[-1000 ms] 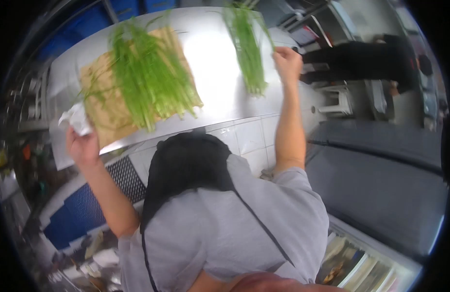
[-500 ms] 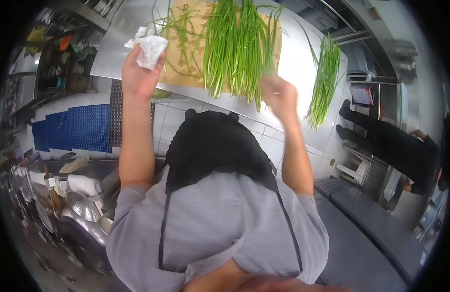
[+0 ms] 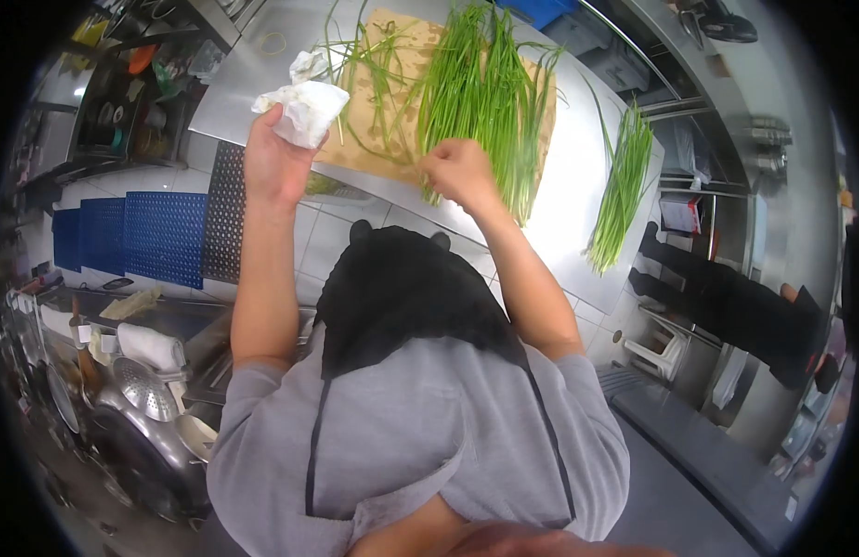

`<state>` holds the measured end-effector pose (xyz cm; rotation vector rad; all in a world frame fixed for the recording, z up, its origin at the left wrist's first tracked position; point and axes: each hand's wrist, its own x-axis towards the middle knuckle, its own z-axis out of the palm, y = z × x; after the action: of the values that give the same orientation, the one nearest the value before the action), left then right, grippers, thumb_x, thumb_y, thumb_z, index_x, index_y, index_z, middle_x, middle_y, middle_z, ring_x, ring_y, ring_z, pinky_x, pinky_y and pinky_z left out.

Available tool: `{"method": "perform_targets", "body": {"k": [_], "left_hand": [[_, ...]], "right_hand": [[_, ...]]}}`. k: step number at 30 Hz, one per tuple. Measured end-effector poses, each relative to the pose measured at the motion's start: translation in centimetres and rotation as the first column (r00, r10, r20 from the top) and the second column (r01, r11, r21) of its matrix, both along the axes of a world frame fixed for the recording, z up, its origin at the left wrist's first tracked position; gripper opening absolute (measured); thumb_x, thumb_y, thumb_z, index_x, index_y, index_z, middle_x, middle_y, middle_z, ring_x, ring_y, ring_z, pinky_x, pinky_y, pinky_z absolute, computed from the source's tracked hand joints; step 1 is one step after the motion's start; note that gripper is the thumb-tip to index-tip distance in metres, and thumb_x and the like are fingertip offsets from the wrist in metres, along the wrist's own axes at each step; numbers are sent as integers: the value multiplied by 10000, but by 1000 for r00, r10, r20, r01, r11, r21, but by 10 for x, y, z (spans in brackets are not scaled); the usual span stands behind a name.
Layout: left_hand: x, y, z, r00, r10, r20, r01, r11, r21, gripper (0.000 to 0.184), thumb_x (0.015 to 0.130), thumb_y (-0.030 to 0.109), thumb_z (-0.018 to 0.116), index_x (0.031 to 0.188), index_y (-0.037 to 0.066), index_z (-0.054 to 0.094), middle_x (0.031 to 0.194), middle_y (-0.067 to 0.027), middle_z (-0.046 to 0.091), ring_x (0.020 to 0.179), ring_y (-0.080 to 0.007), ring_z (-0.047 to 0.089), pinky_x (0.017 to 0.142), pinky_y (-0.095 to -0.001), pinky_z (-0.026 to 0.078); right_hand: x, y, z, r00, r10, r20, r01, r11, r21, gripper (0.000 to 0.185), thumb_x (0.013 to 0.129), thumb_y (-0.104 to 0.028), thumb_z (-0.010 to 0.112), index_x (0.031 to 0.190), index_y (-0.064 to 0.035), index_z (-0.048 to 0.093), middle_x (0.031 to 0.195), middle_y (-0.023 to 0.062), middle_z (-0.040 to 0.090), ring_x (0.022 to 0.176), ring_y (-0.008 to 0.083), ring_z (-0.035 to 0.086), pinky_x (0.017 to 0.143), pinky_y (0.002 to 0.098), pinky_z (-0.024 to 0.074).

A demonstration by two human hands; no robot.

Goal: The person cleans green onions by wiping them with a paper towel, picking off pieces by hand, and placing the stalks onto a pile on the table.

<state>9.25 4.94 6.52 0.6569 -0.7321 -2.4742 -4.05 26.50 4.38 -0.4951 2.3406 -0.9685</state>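
The big bunch of stalks (image 3: 485,102), long, thin, bright green and paler at the ends, lies on brown paper (image 3: 378,130) at twelve o'clock. The right hand (image 3: 459,172) has its fingertips together over it; the left hand (image 3: 279,160) grips a crumpled white cloth (image 3: 304,104).

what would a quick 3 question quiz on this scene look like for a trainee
1. True or false: the left hand is holding a knife.
2. Multiple choice: what colour is the sheet under the larger bunch of green stalks? a) blue b) brown c) red
3. Fill in: the smaller bunch of green stalks lies on the ____ side of the larger bunch, as the person sees it.

Key: 1. false, it holds a crumpled white wad; 2. b; 3. right
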Motion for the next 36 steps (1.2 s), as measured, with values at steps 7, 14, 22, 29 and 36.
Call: {"method": "perform_targets", "body": {"k": [7, 14, 22, 29, 36], "left_hand": [[-12, -4, -9, 997, -68, -34, 67, 997, -42, 424, 932, 169, 492, 1319, 1, 448, 1299, -117, 554, 1187, -245, 550, 960, -398, 473], [-34, -2, -27, 994, -86, 72, 97, 981, -167, 422, 906, 43, 475, 1313, -62, 445, 1290, -139, 563, 1175, -236, 569, 991, -376, 472], [-38, 28, -22, 991, -94, 100, 106, 986, -128, 347, 923, 64, 513, 1252, -47, 511, 1208, -129, 611, 1088, -227, 618, 940, -375, 504], [-46, 69, -20, 987, -164, -4, 162, 982, -100, 366, 903, 101, 611, 1253, 18, 537, 1165, -72, 633, 1034, -195, 634, 885, -367, 521], [-42, 91, -9, 948, -289, -134, 299, 952, 61, 335, 949, 141, 531, 1248, -8, 527, 1179, -94, 633, 1076, -220, 625, 945, -398, 494]], "right_hand": [[-17, 49, 43, 794, -83, 602, 362, 861, -358, 376, 760, -50, 722, 1095, 62, 591, 702, 55, 615, 536, 108, 542, 445, 239, 435], [-28, 65, 63, 875, -178, 450, 362, 858, -364, 152, 818, -59, 610, 954, 4, 631, 708, 28, 619, 562, 91, 536, 507, 242, 430], [-24, 63, 74, 891, -160, 425, 371, 796, -479, 78, 829, -45, 601, 894, -8, 622, 675, 34, 606, 537, 90, 516, 480, 226, 405], [-17, 50, 86, 908, -144, 393, 349, 780, -520, 72, 855, -64, 606, 897, -13, 635, 680, 20, 615, 556, 70, 531, 488, 221, 417], [4, 29, 65, 956, -90, 279, 230, 821, -523, 135, 822, -59, 636, 914, 33, 668, 682, 21, 637, 550, 58, 541, 461, 224, 407]]}}
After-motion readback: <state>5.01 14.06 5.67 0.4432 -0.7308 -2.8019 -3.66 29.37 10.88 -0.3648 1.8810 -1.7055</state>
